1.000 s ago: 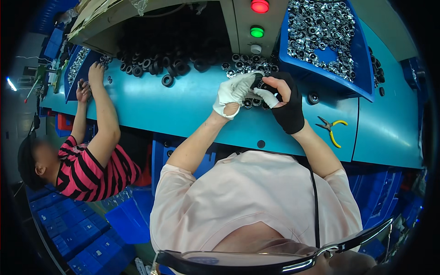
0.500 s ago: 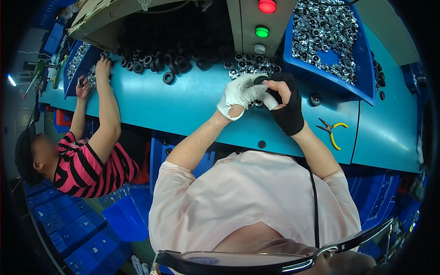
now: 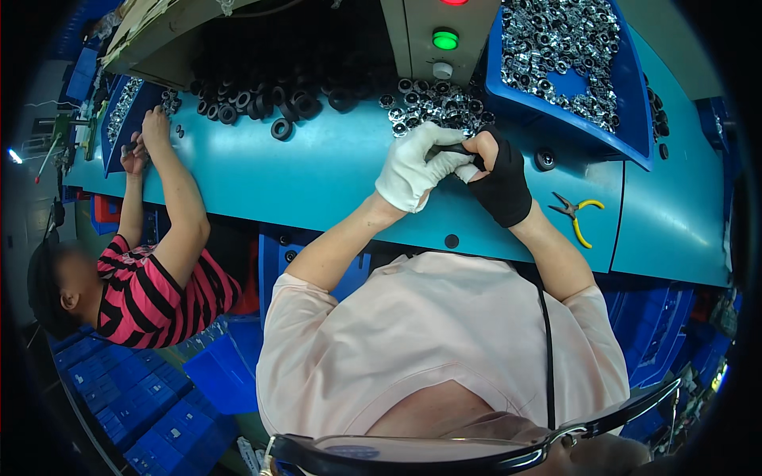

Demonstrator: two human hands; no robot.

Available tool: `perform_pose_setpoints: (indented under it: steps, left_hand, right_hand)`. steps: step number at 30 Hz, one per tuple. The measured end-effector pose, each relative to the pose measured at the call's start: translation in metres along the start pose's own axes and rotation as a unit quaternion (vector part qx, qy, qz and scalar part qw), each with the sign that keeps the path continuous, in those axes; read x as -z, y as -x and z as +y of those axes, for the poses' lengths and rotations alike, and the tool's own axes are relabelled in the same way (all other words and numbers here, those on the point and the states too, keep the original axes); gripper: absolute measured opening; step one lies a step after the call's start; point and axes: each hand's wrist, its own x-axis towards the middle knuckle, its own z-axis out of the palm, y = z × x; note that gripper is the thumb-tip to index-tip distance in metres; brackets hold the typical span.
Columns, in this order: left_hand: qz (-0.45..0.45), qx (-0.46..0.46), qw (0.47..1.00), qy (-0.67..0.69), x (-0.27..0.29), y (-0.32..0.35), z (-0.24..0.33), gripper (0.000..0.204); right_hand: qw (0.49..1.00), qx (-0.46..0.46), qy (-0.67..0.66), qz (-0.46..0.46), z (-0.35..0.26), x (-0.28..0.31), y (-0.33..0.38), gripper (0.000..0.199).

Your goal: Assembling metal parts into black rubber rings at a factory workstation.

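Note:
My left hand [image 3: 413, 168], in a white glove, and my right hand [image 3: 502, 176], in a black glove with bare fingertips, meet over the table. Both have their fingers closed on a small black rubber ring [image 3: 455, 148], mostly hidden between them. Just beyond lies a loose heap of shiny chrome wheel hubs [image 3: 436, 107]. Right of my right hand sits a black ring with a chrome centre [image 3: 544, 159]. A pile of black rubber rings [image 3: 282, 128] spreads over the table at the far left of my hands.
Yellow-handled pliers [image 3: 579, 218] lie at the right. A blue bin [image 3: 635, 147] full of chrome hubs stands at the back right, beside a machine panel with a green light [image 3: 445, 39]. At the left, a co-worker in a striped shirt [image 3: 171, 297] handles small parts beside another blue bin [image 3: 111, 155].
My fingers have shifted around the black ring, with the left fingers straighter and the hands still together. The co-worker's farther hand has drawn back toward the other. The whole view has shifted slightly.

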Motion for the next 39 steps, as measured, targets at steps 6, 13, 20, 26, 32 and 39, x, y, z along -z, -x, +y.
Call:
perform_pose_setpoints:
  steps: [6, 13, 20, 26, 32, 39]
  left_hand:
    - [0.025, -0.021, 0.999, -0.02, 0.003, -0.005, -0.004, 0.02]
    - [0.046, 0.113, 0.972, 0.2, 0.0, 0.003, 0.01, 0.023]
    - [0.049, 0.1, 0.993, 0.035, -0.003, 0.007, 0.008, 0.026]
    - [0.097, 0.06, 0.991, 0.069, 0.002, 0.004, 0.005, 0.027]
    - [0.08, 0.107, 0.987, 0.086, -0.003, 0.007, 0.016, 0.03]
    - [0.076, 0.182, 0.98, 0.028, 0.003, 0.003, 0.021, 0.03]
  right_hand:
    - [0.994, -0.057, -0.089, -0.018, -0.006, 0.002, -0.014, 0.026]
    - [0.994, -0.045, -0.101, -0.018, -0.006, 0.003, -0.01, 0.019]
    - [0.977, -0.111, -0.181, -0.031, 0.003, -0.001, -0.004, 0.019]
    - [0.972, -0.137, -0.182, -0.059, -0.006, 0.002, -0.004, 0.029]
    - [0.991, -0.021, -0.125, -0.03, 0.004, -0.003, 0.007, 0.031]
    - [0.981, -0.109, -0.152, -0.051, -0.011, -0.002, 0.011, 0.033]
